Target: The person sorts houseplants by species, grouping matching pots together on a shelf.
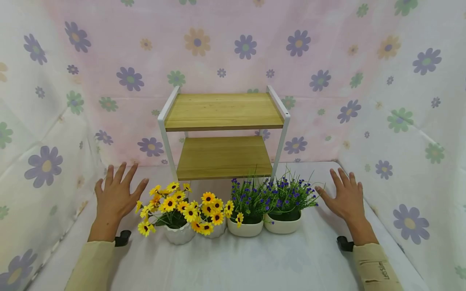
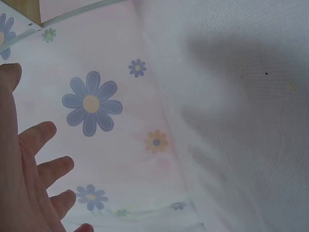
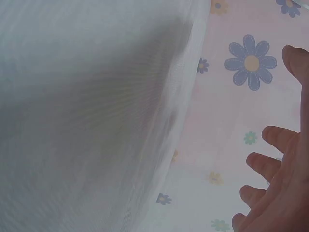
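My left hand (image 1: pixel 115 198) is spread with straight fingers at the left, beside a pot of yellow artificial flowers (image 1: pixel 176 232); it holds nothing. On the other side my right hand (image 1: pixel 346 200) is spread too, its thumb near the planter of purple flowers (image 1: pixel 283 224). Between the hands stand a second yellow-flower pot (image 1: pixel 214 230) and a second purple-flower planter (image 1: pixel 245 229), all in a row. In the left wrist view the fingers (image 2: pixel 57 171) are apart over the white cloth, and the right fingers (image 3: pixel 263 166) look the same in theirs.
Behind the pots stands a two-tier shelf with a wooden top board (image 1: pixel 223 111), a lower board (image 1: pixel 224 157) and white side frames (image 1: pixel 280 149). A white cloth (image 1: pixel 255 262) covers the table. Flower-printed fabric (image 1: pixel 233 48) hangs at the back and both sides.
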Demonstrator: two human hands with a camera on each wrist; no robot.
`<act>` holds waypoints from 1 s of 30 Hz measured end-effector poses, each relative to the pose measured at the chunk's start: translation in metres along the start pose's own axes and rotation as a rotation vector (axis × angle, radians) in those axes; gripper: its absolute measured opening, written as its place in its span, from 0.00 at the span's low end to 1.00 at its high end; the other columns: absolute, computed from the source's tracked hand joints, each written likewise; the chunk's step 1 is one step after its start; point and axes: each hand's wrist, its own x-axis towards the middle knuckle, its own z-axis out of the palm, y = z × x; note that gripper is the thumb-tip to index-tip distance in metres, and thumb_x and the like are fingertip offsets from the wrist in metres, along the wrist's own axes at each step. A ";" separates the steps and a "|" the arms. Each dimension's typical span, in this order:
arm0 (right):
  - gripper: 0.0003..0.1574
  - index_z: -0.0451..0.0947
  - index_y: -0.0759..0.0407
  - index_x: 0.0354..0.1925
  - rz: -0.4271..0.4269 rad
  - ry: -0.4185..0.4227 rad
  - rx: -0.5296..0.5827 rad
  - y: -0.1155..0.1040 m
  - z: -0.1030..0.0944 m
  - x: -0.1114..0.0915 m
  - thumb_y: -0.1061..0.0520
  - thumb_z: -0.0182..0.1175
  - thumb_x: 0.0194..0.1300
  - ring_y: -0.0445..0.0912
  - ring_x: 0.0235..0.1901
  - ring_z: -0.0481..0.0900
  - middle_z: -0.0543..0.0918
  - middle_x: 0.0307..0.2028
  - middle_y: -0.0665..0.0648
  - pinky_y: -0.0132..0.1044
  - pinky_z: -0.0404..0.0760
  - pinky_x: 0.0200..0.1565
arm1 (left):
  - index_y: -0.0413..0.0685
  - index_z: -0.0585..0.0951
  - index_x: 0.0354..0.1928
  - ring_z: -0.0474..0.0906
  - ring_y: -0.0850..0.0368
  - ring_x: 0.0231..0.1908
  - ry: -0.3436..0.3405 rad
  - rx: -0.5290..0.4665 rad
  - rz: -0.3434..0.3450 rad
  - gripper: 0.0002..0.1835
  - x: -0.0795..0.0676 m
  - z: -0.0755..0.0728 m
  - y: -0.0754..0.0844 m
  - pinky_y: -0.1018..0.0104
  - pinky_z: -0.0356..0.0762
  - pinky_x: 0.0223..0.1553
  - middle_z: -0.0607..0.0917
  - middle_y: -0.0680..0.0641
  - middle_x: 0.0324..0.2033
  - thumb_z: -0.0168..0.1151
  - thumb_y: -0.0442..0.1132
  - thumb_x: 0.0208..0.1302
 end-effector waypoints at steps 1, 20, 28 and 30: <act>0.57 0.56 0.62 0.82 -0.007 0.007 0.000 0.000 0.000 0.001 0.30 0.59 0.73 0.78 0.78 0.46 0.57 0.79 0.75 0.81 0.45 0.73 | 0.59 0.53 0.86 0.37 0.28 0.82 0.004 -0.002 0.003 0.42 0.000 0.000 0.000 0.17 0.40 0.71 0.55 0.34 0.82 0.41 0.70 0.80; 0.50 0.67 0.72 0.74 -0.064 0.070 0.033 -0.004 0.001 0.002 0.38 0.67 0.71 0.76 0.70 0.65 0.71 0.70 0.77 0.75 0.61 0.70 | 0.46 0.69 0.78 0.61 0.27 0.74 0.126 -0.050 0.061 0.35 0.001 -0.005 0.001 0.18 0.58 0.65 0.71 0.30 0.72 0.53 0.61 0.80; 0.46 0.70 0.71 0.71 -0.052 0.058 0.047 -0.009 -0.003 0.000 0.40 0.67 0.72 0.75 0.67 0.68 0.73 0.68 0.77 0.75 0.66 0.67 | 0.45 0.73 0.76 0.70 0.26 0.66 0.174 -0.098 0.081 0.33 0.002 -0.011 0.007 0.19 0.63 0.62 0.77 0.31 0.66 0.58 0.58 0.79; 0.45 0.70 0.71 0.71 -0.045 0.051 0.047 -0.011 -0.005 0.000 0.40 0.66 0.72 0.75 0.67 0.68 0.73 0.67 0.77 0.75 0.66 0.67 | 0.44 0.74 0.75 0.72 0.26 0.65 0.191 -0.115 0.098 0.33 0.003 -0.014 0.010 0.21 0.66 0.63 0.78 0.30 0.65 0.59 0.56 0.79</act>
